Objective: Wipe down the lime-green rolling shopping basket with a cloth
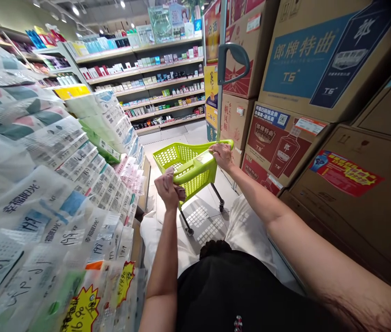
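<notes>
A lime-green shopping cart [198, 180] with a perforated plastic basket stands directly in front of me. Its inside looks bare where it shows. My left hand [167, 189] is closed at the left end of the cart's handle [190, 169], with a crumpled pinkish cloth [180, 191] bunched in it. At the handle's right end, the fingers of my right hand [222, 156] are wrapped over the bar. Under the basket, dark legs end in small casters on the tiled floor.
Stacks of plastic-wrapped packs [88, 180] with handwritten prices line the left side. Tall cardboard boxes [285, 138] rise close on the right, beside a pole with a grey handle [235, 63]. Shelves of small goods [161, 85] cross the far end of this narrow aisle.
</notes>
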Motion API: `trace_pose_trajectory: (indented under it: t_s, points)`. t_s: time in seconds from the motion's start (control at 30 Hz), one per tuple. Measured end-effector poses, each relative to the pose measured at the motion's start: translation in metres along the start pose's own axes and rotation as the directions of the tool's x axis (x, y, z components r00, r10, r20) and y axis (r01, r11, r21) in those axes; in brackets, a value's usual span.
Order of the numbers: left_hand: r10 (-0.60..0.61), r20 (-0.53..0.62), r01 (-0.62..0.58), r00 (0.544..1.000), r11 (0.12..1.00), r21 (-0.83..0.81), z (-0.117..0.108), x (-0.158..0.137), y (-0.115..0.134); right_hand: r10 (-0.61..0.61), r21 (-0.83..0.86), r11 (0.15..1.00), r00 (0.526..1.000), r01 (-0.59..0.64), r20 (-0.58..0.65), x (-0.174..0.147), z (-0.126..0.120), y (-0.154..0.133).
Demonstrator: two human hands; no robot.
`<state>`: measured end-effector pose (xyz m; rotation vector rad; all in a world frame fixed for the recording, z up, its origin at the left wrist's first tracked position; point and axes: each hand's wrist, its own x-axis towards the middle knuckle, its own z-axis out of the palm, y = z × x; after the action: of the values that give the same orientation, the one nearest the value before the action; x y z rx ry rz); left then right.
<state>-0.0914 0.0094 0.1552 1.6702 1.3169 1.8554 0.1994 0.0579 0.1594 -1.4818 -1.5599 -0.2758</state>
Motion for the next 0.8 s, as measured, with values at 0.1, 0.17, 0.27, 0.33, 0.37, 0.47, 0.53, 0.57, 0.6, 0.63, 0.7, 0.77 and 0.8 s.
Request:
trace_pose_trajectory:
  t_s: [0.1, 0.17, 0.27, 0.33, 0.37, 0.47, 0.53, 0.57, 0.6, 0.63, 0.7, 0.77, 0.8]
  points:
    - [-0.116, 0.160, 0.139, 0.980, 0.981, -0.136, 0.001, 0.030, -0.016, -0.019, 0.021, 1.000, 0.999, 0.020, -0.036, 0.000, -0.001, 0.007]
    - [-0.142, 0.173, 0.175, 0.975, 0.966, -0.191, 0.001, 0.037, -0.019, -0.029, 0.069, 0.997, 0.995, 0.036, -0.096, -0.001, 0.001, 0.010]
    - [-0.052, 0.142, 0.077, 0.988, 0.981, -0.178, -0.002, 0.023, -0.012, -0.035, 0.150, 0.987, 0.983, 0.063, -0.181, -0.002, 0.005, 0.016]
    - [0.065, 0.193, -0.035, 0.979, 0.988, -0.152, -0.006, 0.012, -0.005, -0.041, 0.184, 0.980, 0.978, 0.079, -0.203, -0.002, 0.005, 0.019]
    - [0.114, 0.233, -0.081, 0.966, 0.986, -0.143, -0.007, 0.009, -0.004, -0.042, 0.195, 0.977, 0.978, 0.082, -0.205, -0.002, 0.004, 0.021]
    - [0.127, 0.300, -0.106, 0.945, 0.991, -0.086, -0.006, 0.018, -0.013, -0.024, 0.214, 0.974, 0.977, 0.070, -0.210, -0.003, 0.001, 0.026]
    - [0.034, 0.266, -0.026, 0.963, 0.999, -0.034, -0.002, 0.030, -0.026, -0.008, 0.225, 0.972, 0.974, 0.060, -0.225, -0.003, 0.000, 0.027]
    - [-0.013, 0.237, 0.018, 0.971, 1.000, -0.021, -0.001, 0.034, -0.030, -0.001, 0.232, 0.971, 0.972, 0.057, -0.234, -0.003, 0.000, 0.027]
    - [-0.045, 0.220, 0.051, 0.975, 0.999, -0.020, 0.000, 0.036, -0.032, 0.004, 0.239, 0.969, 0.971, 0.055, -0.241, -0.003, 0.001, 0.027]
    - [-0.052, 0.222, 0.060, 0.974, 0.998, -0.029, 0.000, 0.036, -0.031, 0.010, 0.246, 0.968, 0.970, 0.052, -0.244, -0.003, 0.001, 0.027]
    - [0.007, 0.267, 0.009, 0.964, 0.998, -0.055, -0.002, 0.028, -0.019, 0.023, 0.258, 0.965, 0.969, 0.043, -0.247, -0.003, 0.003, 0.027]
    - [0.103, 0.318, -0.081, 0.943, 0.993, -0.082, -0.003, 0.014, -0.002, 0.036, 0.268, 0.963, 0.968, 0.032, -0.247, -0.003, 0.004, 0.028]
    - [0.140, 0.321, -0.113, 0.937, 0.989, -0.100, -0.003, 0.007, 0.006, 0.040, 0.273, 0.962, 0.968, 0.030, -0.248, -0.003, 0.004, 0.029]
